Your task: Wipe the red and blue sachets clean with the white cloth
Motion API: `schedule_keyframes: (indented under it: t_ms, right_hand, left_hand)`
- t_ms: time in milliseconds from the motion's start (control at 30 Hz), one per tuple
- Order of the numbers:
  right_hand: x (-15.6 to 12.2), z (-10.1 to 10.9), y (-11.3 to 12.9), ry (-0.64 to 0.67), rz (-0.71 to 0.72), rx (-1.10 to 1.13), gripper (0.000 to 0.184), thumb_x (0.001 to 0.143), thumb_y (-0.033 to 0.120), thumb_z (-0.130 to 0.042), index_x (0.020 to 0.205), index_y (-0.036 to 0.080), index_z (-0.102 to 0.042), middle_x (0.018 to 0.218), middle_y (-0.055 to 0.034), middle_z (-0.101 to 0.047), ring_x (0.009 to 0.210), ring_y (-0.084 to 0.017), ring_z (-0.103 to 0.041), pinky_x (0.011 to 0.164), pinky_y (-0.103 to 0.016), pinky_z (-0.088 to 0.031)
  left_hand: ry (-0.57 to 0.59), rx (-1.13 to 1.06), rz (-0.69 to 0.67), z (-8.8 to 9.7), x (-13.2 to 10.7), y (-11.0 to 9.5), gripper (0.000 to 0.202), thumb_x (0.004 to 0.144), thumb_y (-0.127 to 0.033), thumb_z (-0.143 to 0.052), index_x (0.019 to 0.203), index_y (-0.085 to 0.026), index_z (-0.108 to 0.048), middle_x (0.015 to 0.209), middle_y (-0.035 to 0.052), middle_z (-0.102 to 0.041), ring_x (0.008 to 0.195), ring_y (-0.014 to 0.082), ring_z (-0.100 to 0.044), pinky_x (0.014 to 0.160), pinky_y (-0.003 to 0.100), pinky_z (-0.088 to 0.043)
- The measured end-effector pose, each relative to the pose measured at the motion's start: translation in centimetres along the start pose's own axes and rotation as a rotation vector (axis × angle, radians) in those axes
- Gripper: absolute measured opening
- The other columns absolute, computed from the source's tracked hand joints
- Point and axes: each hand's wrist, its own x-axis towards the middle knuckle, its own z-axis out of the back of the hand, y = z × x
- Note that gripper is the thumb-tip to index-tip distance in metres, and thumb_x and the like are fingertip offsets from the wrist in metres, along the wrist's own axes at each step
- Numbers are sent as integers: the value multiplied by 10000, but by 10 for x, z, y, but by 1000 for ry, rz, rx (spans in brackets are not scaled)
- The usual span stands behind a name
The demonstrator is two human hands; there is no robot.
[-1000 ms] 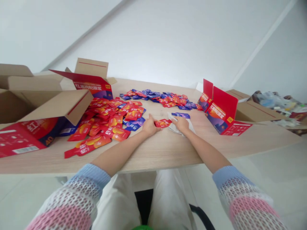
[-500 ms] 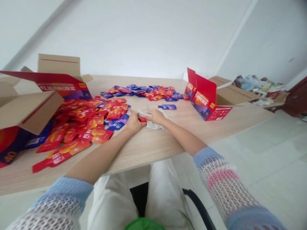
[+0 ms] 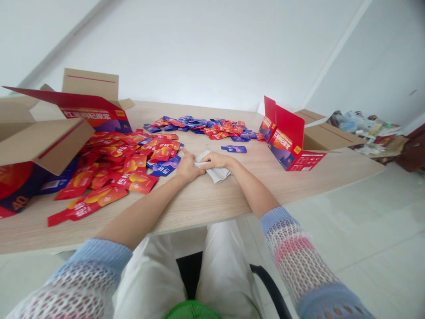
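- Sachets (image 3: 139, 170), left of centre and upper centre: glossy printed plastic film, smooth
- Pale crumpled sheet (image 3: 215, 173), centre: matt; cloth or paper, cannot tell which
- Tabletop (image 3: 202, 212), lower centre: pale wood-grain finish, smooth, low sheen
- Carton (image 3: 89, 84), upper left: matt brown cardboard
- Printed box (image 3: 288, 141), right: smooth, slightly glossy red paperboard
- Sleeve (image 3: 299, 261), lower right: open-knit yarn, rough

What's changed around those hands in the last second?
The left hand and right hand have closed together on the crumpled white cloth; the red sachet between them is hidden. The blue sachet now lies apart on the table. The sachet piles and cartons stayed.
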Motion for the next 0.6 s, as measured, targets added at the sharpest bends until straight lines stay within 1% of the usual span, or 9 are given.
schedule_keyframes:
  t_ms: [67,133,200,267,333,400,500,567,600]
  right_hand:
    - [2,0,-3,-11,-54,14,288,694,425,-636,697,139,-670,592,46,-529,532,-80,-400,512,-190,-327]
    - [3,0,-6,-24,-94,34,280,656,418,-671,697,141,-666,607,45,-546,547,-84,-426,516,-188,-335]
    - [3,-2,-7,-37,-141,59,290,642,417,-685,735,142,-680,632,38,-579,567,-93,-462,529,-190,-355]
    - [2,-4,-6,-58,-197,63,307,653,418,-679,789,143,-699,661,28,-611,585,-101,-490,540,-193,-373]
    - [0,-6,-5,-96,-248,42,311,672,412,-669,827,145,-713,680,20,-634,596,-105,-508,543,-193,-383]
    - [-3,-6,-5,-146,-305,27,303,687,393,-667,857,149,-724,683,12,-648,584,-106,-517,535,-194,-389]
    - [-6,-5,-9,-269,-426,12,309,703,360,-671,923,152,-731,646,-5,-650,529,-110,-514,497,-204,-381]
    - [-8,-3,-15,-394,-511,-27,316,712,366,-666,929,147,-733,604,-11,-636,478,-113,-492,461,-213,-363]
    - [-9,-2,-19,-456,-549,-55,317,714,373,-664,920,141,-733,593,-16,-632,459,-114,-484,449,-218,-357]
  left_hand:
    - [3,25,-37,-2,1,2,1225,586,-323,-810,1447,-1,-1,1185,177,-605,1114,318,-540,852,312,-423]
    - [0,12,-53,-3,2,4,1208,597,-292,-807,1438,37,-4,1150,173,-632,1106,307,-540,854,298,-418]
    - [0,-2,-51,-4,2,5,1211,599,-277,-806,1433,59,5,1170,184,-628,1105,303,-539,870,303,-414]
    - [13,-7,-43,-3,2,5,1215,597,-274,-804,1443,45,7,1222,194,-605,1102,303,-547,874,312,-421]
    - [43,-16,-24,0,2,5,1235,587,-284,-810,1463,4,12,1249,190,-593,1072,296,-578,855,318,-441]
    - [82,-36,-12,4,3,6,1280,574,-313,-821,1477,-28,40,1221,173,-616,1017,284,-615,831,326,-462]
    - [144,-60,-11,13,5,9,1334,553,-347,-835,1475,-1,65,1095,148,-680,974,282,-641,818,335,-474]
    - [172,-75,-28,18,5,12,1345,542,-339,-841,1474,13,63,1067,137,-694,1032,283,-624,843,324,-466]
    - [180,-82,-41,20,5,12,1346,538,-328,-842,1478,5,63,1093,136,-688,1079,280,-604,865,315,-457]
